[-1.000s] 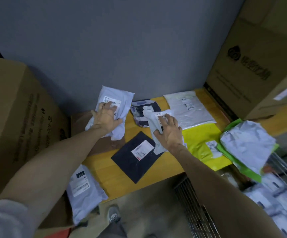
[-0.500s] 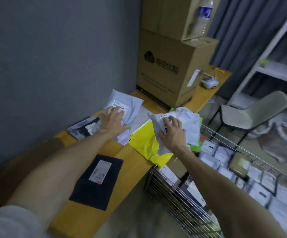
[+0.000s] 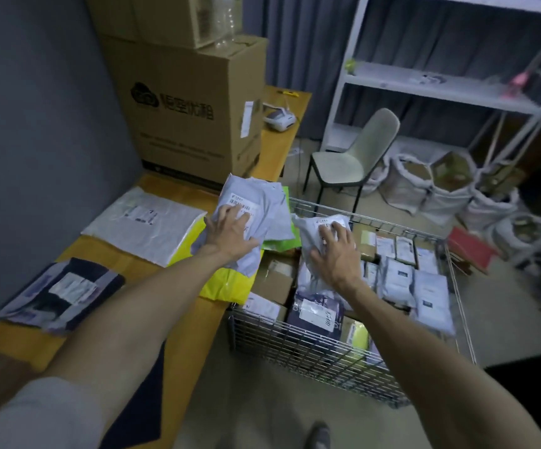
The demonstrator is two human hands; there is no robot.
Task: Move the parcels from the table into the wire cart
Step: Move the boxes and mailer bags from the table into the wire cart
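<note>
Now the left hand (image 3: 230, 233) is gripping a grey parcel (image 3: 259, 205) at the tabletop (image 3: 110, 257) edge, while the right hand (image 3: 337, 254) is holding a smaller grey parcel (image 3: 308, 231) over the wire cart (image 3: 311, 354).

Two stacked cardboard boxes (image 3: 185, 102) stand at the far end of the counter (image 3: 275, 150), against the grey wall (image 3: 35, 108), with a clear bottle (image 3: 227, 21) on the lower one. A white printer (image 3: 279, 119) sits just beside them. On the floor are a pale chair (image 3: 356, 157), a white shelf (image 3: 441, 89) and open sacks (image 3: 447, 189), before a dark curtain (image 3: 301, 43).
</note>
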